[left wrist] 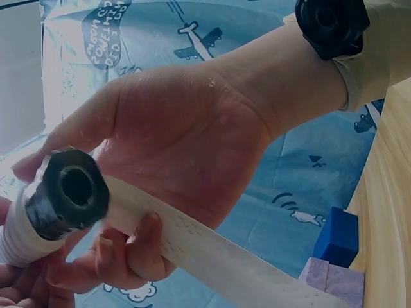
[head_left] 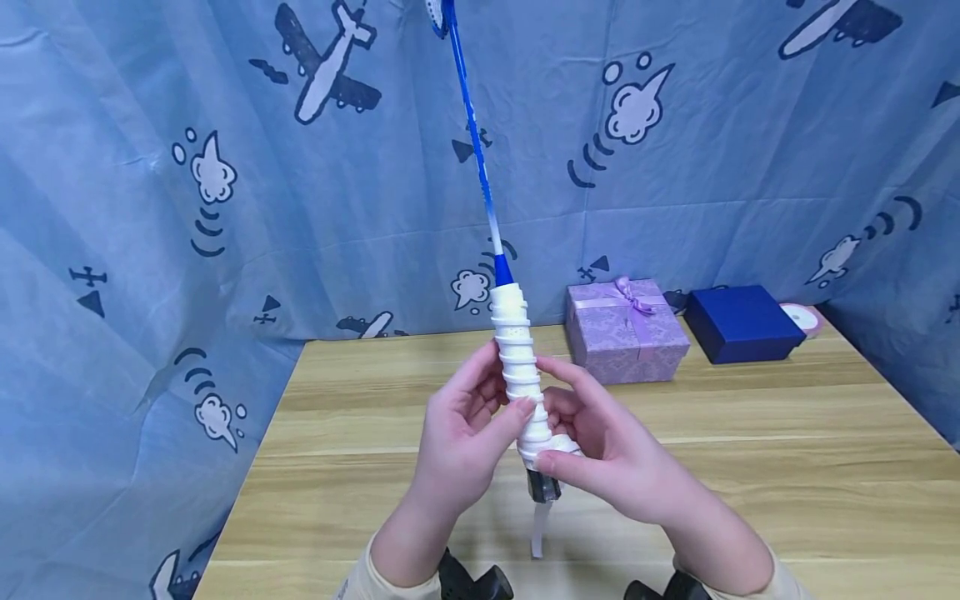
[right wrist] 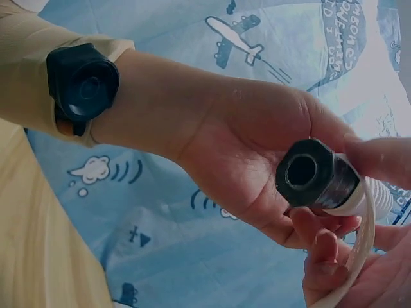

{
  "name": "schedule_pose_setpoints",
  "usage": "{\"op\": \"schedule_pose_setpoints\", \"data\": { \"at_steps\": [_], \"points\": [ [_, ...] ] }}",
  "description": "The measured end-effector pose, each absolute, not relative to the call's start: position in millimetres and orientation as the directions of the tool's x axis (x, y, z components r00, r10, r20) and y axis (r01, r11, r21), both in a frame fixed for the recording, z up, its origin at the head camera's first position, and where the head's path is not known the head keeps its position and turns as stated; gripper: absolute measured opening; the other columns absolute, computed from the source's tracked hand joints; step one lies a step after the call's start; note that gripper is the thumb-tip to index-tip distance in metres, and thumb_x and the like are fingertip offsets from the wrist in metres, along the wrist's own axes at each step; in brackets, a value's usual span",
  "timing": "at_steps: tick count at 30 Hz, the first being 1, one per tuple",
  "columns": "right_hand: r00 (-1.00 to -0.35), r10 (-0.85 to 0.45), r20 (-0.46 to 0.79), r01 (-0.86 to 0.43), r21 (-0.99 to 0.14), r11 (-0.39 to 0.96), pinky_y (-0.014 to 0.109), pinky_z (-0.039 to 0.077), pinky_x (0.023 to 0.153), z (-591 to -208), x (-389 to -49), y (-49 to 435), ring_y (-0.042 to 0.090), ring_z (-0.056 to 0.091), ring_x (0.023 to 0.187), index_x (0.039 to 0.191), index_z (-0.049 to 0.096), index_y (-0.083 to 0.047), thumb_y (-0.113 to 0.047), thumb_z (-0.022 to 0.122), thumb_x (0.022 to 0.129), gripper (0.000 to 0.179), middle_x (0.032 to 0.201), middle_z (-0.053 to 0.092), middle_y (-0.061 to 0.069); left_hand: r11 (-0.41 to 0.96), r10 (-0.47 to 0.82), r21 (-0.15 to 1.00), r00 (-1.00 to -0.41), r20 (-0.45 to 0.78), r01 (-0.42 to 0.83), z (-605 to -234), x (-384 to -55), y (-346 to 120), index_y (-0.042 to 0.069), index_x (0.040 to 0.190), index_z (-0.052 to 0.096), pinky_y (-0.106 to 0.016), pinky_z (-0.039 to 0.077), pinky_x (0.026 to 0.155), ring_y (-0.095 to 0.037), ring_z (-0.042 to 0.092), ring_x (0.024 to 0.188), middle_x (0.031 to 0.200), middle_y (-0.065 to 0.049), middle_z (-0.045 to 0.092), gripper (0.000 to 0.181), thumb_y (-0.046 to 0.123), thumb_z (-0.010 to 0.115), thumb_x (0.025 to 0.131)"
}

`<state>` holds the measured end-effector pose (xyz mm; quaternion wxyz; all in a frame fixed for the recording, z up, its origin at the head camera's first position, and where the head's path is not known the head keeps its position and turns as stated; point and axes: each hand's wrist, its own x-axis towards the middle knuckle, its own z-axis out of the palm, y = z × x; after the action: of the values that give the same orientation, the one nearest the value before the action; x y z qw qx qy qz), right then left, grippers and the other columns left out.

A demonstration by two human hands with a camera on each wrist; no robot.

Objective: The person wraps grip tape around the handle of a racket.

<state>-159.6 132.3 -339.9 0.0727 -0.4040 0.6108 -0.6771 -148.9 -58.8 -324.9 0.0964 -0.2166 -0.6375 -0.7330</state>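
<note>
A badminton racket (head_left: pixel 480 158) with a blue and white shaft stands nearly upright, its head cut off by the top of the head view. White ridged grip tape (head_left: pixel 515 346) is wound round its handle, leaving the black butt end (left wrist: pixel 76 186) bare. My left hand (head_left: pixel 465 433) holds the wrapped handle, thumb across its front. My right hand (head_left: pixel 615 442) pinches the tape near the lower handle, where a loose length (left wrist: pixel 212 260) leads away past its curled fingers. A narrow pale strip (head_left: pixel 538 532) hangs below the butt.
On the wooden table (head_left: pixel 360 417), a purple gift box (head_left: pixel 626 333) with a ribbon stands at the back right. Beside it are a dark blue box (head_left: pixel 742 325) and a pink-and-white roll (head_left: pixel 802 319). A blue patterned curtain (head_left: pixel 187 292) hangs behind.
</note>
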Motion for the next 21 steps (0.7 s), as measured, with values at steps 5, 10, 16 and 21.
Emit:
{"op": "schedule_pose_setpoints", "data": {
  "at_steps": [5, 10, 16, 21],
  "points": [
    [-0.647, -0.637, 0.419, -0.289, -0.908, -0.304, 0.028, 0.058, 0.092, -339.4, -159.2, 134.6, 0.017, 0.062, 0.115, 0.162, 0.016, -0.003, 0.019, 0.055, 0.095, 0.081, 0.134, 0.063, 0.009, -0.214, 0.196, 0.881, -0.865, 0.462, 0.422, -325.8, -148.4, -61.2, -0.005, 0.150, 0.044, -0.025, 0.058, 0.095, -0.019, 0.062, 0.108, 0.130, -0.028, 0.060, 0.054, -0.005, 0.054, 0.097],
    [-0.628, -0.655, 0.420, -0.242, -0.905, -0.349, 0.030, 0.059, 0.097, -338.7, -159.2, 134.6, 0.018, 0.060, 0.126, 0.163, 0.012, -0.003, 0.022, 0.051, 0.095, 0.082, 0.141, 0.061, 0.009, -0.213, 0.225, 0.870, -0.845, 0.486, 0.444, -327.1, -149.2, -62.4, -0.008, 0.147, 0.044, -0.023, 0.057, 0.088, -0.017, 0.061, 0.103, 0.124, -0.031, 0.060, 0.050, -0.004, 0.048, 0.097],
    [-0.655, -0.629, 0.418, -0.283, -0.908, -0.309, 0.026, 0.058, 0.093, -338.2, -158.5, 132.6, 0.015, 0.061, 0.116, 0.161, 0.015, -0.001, 0.020, 0.057, 0.093, 0.083, 0.129, 0.064, 0.009, -0.218, 0.222, 0.857, -0.832, 0.509, 0.467, -327.6, -149.9, -61.6, -0.010, 0.145, 0.044, -0.024, 0.056, 0.091, -0.016, 0.061, 0.103, 0.123, -0.033, 0.059, 0.049, -0.004, 0.047, 0.096],
    [-0.634, -0.637, 0.438, -0.303, -0.899, -0.316, 0.025, 0.057, 0.089, -339.2, -158.8, 130.9, 0.014, 0.060, 0.112, 0.161, 0.017, -0.003, 0.019, 0.054, 0.095, 0.079, 0.129, 0.062, 0.010, -0.225, 0.208, 0.854, -0.833, 0.512, 0.469, -328.9, -149.8, -61.2, -0.011, 0.146, 0.043, -0.023, 0.056, 0.093, -0.016, 0.061, 0.104, 0.124, -0.035, 0.058, 0.050, -0.005, 0.047, 0.097]
  ]
}}
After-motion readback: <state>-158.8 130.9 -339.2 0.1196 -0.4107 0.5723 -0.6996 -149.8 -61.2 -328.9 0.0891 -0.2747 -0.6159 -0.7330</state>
